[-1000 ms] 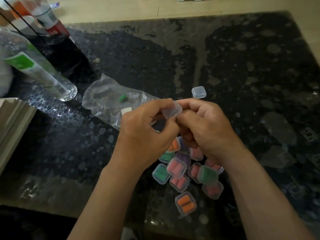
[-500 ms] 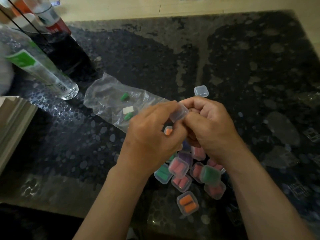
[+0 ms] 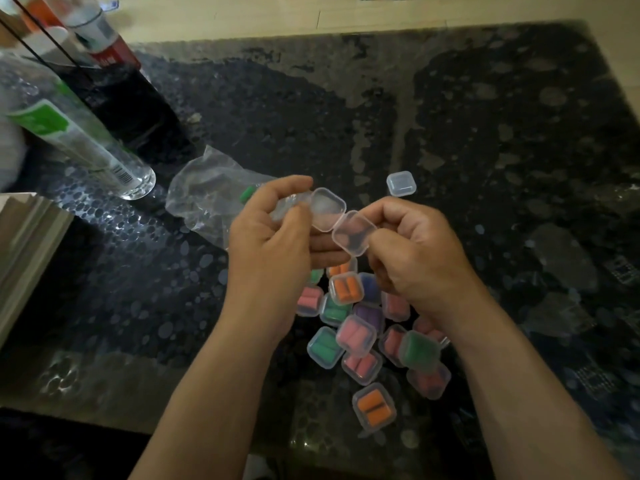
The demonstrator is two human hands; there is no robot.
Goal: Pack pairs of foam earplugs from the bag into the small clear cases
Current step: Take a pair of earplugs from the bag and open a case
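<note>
Over the dark, mottled, glossy surface (image 3: 485, 133), both forearms reach in from below with the hands raised side by side. The left hand (image 3: 266, 249) and right hand (image 3: 415, 261) each pinch one half of a hinged clear square case (image 3: 327, 211), spread open between them. A crinkled clear bag (image 3: 201, 199) lies just behind the left hand, a green earplug (image 3: 246, 194) inside. Filled cases (image 3: 356, 336) are heaped beneath the wrists.
</note>
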